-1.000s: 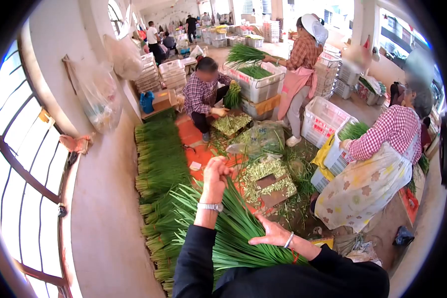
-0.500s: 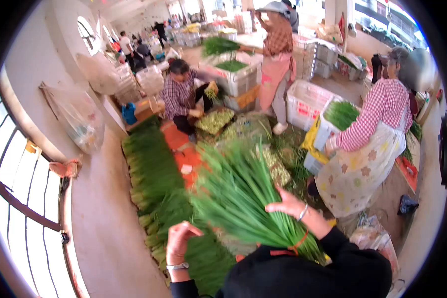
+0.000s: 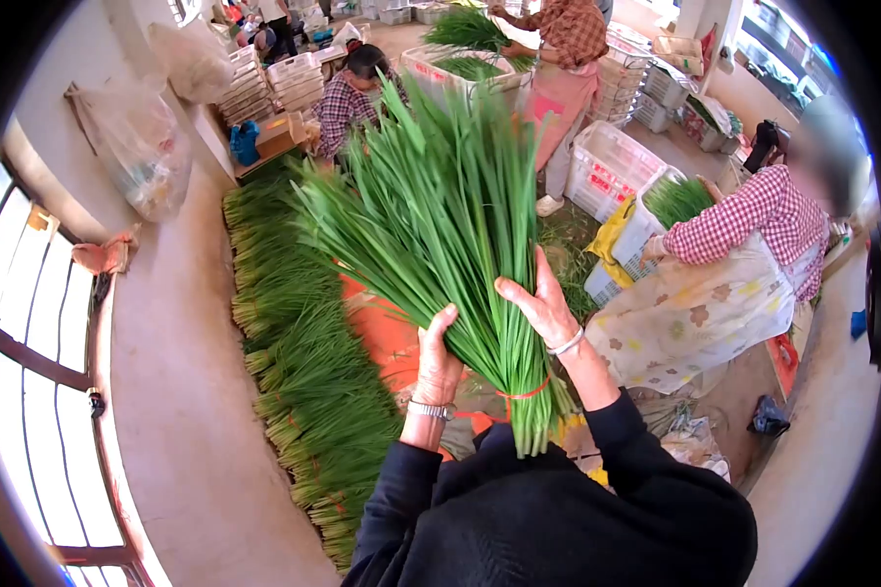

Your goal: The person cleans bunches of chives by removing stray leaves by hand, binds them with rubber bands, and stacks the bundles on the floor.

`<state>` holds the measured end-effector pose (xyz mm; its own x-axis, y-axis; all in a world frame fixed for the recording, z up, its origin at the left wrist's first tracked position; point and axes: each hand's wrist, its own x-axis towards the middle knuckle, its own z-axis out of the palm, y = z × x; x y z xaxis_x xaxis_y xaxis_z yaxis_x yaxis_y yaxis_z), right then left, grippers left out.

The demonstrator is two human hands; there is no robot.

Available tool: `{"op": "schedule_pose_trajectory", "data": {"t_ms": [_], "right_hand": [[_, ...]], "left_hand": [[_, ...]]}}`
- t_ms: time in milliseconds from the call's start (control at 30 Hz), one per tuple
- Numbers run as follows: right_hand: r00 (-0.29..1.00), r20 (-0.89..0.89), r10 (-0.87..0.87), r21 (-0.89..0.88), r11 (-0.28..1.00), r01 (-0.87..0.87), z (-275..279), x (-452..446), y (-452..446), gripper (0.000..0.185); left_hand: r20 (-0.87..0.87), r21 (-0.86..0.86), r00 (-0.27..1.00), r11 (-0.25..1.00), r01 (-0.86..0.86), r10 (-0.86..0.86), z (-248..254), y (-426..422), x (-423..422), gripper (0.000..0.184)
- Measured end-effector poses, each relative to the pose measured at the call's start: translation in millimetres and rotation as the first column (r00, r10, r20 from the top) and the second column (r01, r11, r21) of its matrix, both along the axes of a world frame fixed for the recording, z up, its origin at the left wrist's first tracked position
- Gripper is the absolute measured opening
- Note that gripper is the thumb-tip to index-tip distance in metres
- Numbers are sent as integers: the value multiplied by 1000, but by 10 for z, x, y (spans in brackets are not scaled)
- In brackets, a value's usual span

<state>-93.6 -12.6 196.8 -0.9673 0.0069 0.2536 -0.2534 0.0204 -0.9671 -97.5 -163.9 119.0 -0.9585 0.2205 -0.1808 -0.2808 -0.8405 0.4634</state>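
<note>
A large bunch of green chives (image 3: 470, 254) is held upright in front of my chest, its leaves fanning up and away from me. An orange-red band (image 3: 525, 393) circles the stems near their pale cut ends. My left hand (image 3: 440, 360) grips the bunch from the left, thumb up, its other fingers mostly hidden behind the leaves. On the right side, my right hand (image 3: 546, 305) clasps it with the thumb across the front. Left of the bunch, many tied chive bunches (image 3: 313, 391) lie in a long row on the floor.
A wall (image 3: 181, 391) and barred window (image 3: 44, 362) run along the left. Orange sheeting (image 3: 377, 338) lies beyond my hands. At right, a person in a checked shirt (image 3: 744, 215) handles a crate of chives (image 3: 675, 201). White crates (image 3: 607, 161) and other workers stand farther back.
My left hand has come from apart on the left to grip the bunch. The bunch has swung more upright and leftward, and my right hand has shifted up. The view has tilted downward.
</note>
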Motion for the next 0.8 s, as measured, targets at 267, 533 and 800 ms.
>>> {"op": "schedule_pose_trajectory", "data": {"t_ms": [267,533,800], "right_hand": [[990,16,-138,-230,963,138,-119,63,224,53],[970,-9,-244,296,926,236,-362,-130,465,77],[976,168,-135,641,767,-5,-560,565,138,110]], "left_hand": [[18,147,995,985,90,-93,-32,50,-7,35],[76,16,997,1000,-4,2,100,191,-71,23],[42,-190,966,951,-243,255,493,420,-349,33]]}}
